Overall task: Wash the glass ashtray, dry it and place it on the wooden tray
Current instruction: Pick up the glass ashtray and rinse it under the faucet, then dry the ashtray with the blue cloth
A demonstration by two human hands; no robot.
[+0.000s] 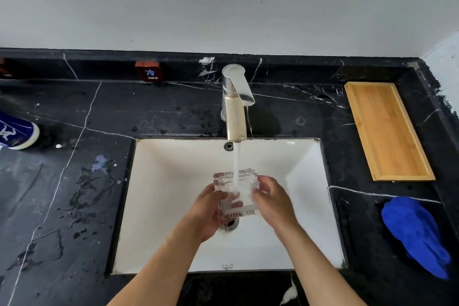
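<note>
A square, ribbed glass ashtray (244, 179) is held over the white sink (164, 181), right under the running stream from the chrome faucet (234, 102). My left hand (207, 213) grips its left and lower side. My right hand (272, 197) holds its right edge, fingers curled onto the rim. Water lands inside the ashtray. The wooden tray (387, 129) lies bare on the black counter at the right. A crumpled blue cloth (414, 233) sits on the counter below the tray.
The black marble counter (62, 181) around the sink is wet with splashes on the left. A blue and white container (17, 131) lies at the far left edge. A small red "COLD" sign (147, 71) stands on the back ledge.
</note>
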